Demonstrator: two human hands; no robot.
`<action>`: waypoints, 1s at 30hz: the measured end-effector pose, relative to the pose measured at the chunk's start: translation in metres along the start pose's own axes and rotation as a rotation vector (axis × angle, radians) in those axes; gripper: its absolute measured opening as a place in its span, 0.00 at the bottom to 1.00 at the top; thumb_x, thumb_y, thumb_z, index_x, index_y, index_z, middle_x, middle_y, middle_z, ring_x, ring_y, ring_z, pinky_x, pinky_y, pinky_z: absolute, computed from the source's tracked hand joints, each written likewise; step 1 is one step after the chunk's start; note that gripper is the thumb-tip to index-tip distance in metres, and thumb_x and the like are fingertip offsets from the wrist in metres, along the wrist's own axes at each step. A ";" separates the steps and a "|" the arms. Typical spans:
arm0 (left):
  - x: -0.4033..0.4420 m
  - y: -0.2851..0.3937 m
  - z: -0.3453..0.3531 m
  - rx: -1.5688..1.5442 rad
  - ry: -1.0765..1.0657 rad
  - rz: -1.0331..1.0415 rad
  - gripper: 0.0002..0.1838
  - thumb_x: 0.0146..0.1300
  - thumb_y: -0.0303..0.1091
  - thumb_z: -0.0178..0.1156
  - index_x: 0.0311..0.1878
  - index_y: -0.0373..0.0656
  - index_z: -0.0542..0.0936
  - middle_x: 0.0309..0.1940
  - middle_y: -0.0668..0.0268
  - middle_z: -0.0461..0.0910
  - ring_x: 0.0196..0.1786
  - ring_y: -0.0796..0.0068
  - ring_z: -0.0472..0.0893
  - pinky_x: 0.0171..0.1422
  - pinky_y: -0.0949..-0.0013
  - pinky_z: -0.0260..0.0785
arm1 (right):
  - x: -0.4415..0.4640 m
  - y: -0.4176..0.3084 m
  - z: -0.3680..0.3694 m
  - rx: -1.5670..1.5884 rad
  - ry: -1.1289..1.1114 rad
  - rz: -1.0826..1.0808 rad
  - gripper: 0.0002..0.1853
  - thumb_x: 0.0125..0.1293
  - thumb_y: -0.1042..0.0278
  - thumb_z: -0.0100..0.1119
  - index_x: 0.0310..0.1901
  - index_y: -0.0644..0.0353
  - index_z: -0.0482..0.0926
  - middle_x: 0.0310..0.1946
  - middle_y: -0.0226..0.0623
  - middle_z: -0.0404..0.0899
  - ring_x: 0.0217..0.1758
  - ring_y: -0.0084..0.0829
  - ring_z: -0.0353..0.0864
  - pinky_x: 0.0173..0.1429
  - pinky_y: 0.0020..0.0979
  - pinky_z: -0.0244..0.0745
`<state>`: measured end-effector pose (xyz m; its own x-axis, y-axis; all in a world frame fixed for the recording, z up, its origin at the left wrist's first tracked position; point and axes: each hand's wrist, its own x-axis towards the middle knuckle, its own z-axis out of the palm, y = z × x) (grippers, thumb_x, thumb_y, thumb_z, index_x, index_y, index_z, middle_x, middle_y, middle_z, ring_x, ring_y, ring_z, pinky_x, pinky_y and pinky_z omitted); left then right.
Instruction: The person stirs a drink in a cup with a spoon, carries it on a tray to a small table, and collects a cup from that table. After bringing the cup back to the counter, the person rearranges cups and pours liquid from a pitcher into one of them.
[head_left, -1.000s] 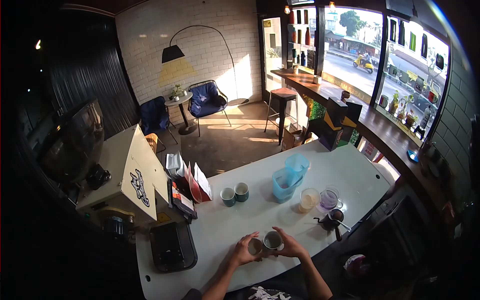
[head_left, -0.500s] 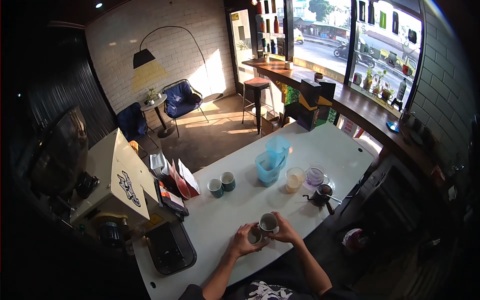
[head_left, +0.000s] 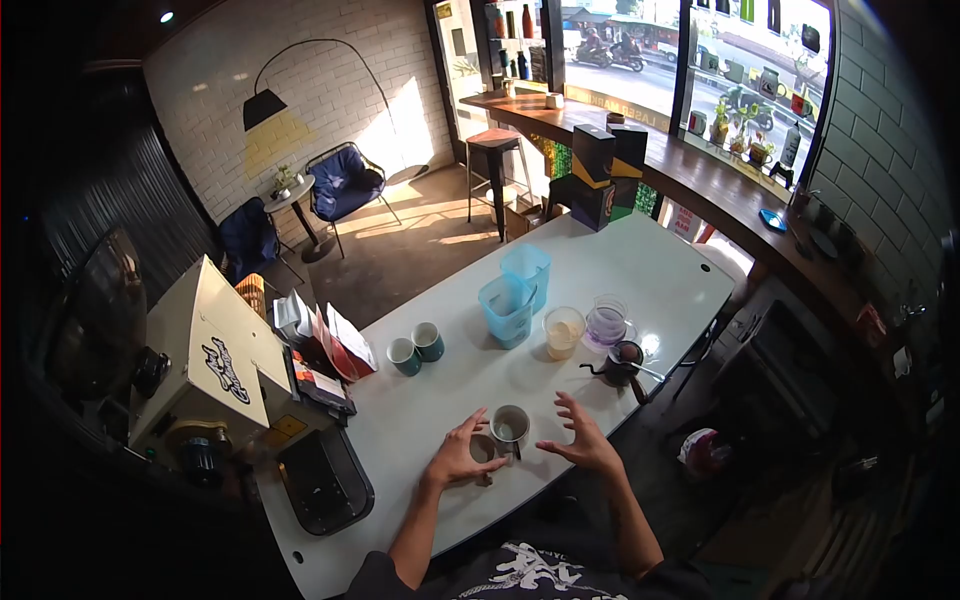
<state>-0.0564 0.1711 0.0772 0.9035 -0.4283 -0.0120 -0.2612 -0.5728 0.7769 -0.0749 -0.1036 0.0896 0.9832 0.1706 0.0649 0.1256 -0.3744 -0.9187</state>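
A round cup with a pale inside (head_left: 510,425) stands upright on the white table, between my two hands. My right hand (head_left: 583,443) is off to its right, fingers spread and holding nothing. At the left, my left hand (head_left: 461,452) curves around a second, brownish cup (head_left: 483,450), partly hidden by the fingers. Whether the fingers press on that cup is hard to tell. Further back on the table are two dark green cups, one (head_left: 404,356) beside the other (head_left: 427,342).
Blue plastic pitchers (head_left: 507,312), a clear beaker (head_left: 563,332), a purple-tinted jug (head_left: 606,322) and a dark hand grinder (head_left: 622,364) stand on the table (head_left: 640,265). A black tray (head_left: 325,487) and a cream machine (head_left: 220,365) are at the left.
My right hand has let go of the pale-inside cup and moved away to the right, its fingers opening. My left hand stays by the brownish cup. The camera view has shifted.
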 end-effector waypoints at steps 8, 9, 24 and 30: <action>0.036 0.040 0.029 0.214 0.101 -0.204 0.64 0.39 0.61 0.79 0.75 0.38 0.58 0.61 0.41 0.74 0.65 0.43 0.75 0.70 0.52 0.67 | -0.012 0.016 -0.093 -0.025 0.228 -0.086 0.23 0.59 0.69 0.73 0.55 0.67 0.78 0.49 0.47 0.82 0.50 0.38 0.84 0.54 0.36 0.80; 0.037 0.046 0.033 0.214 0.106 -0.277 0.63 0.39 0.61 0.79 0.74 0.39 0.59 0.60 0.40 0.75 0.64 0.42 0.75 0.69 0.51 0.68 | -0.015 0.017 -0.102 -0.020 0.285 -0.091 0.20 0.59 0.71 0.72 0.52 0.67 0.79 0.45 0.46 0.83 0.46 0.38 0.85 0.50 0.35 0.80; 0.094 0.069 0.070 0.185 0.259 -0.312 0.40 0.40 0.48 0.80 0.56 0.44 0.71 0.44 0.54 0.84 0.50 0.50 0.84 0.58 0.54 0.76 | 0.016 0.053 -0.175 -0.159 0.562 -0.113 0.07 0.61 0.78 0.64 0.41 0.68 0.81 0.35 0.46 0.80 0.37 0.42 0.83 0.43 0.38 0.76; 0.113 0.071 0.085 0.008 0.301 -0.248 0.44 0.43 0.39 0.79 0.64 0.43 0.68 0.52 0.51 0.80 0.56 0.51 0.82 0.62 0.55 0.73 | 0.027 0.057 -0.177 -0.297 0.513 -0.112 0.10 0.59 0.78 0.66 0.42 0.67 0.80 0.41 0.46 0.80 0.49 0.47 0.78 0.53 0.43 0.73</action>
<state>-0.0017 0.0230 0.0773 0.9986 -0.0521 -0.0129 -0.0234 -0.6389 0.7689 -0.0178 -0.2816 0.1076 0.8908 -0.2105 0.4026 0.1911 -0.6304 -0.7524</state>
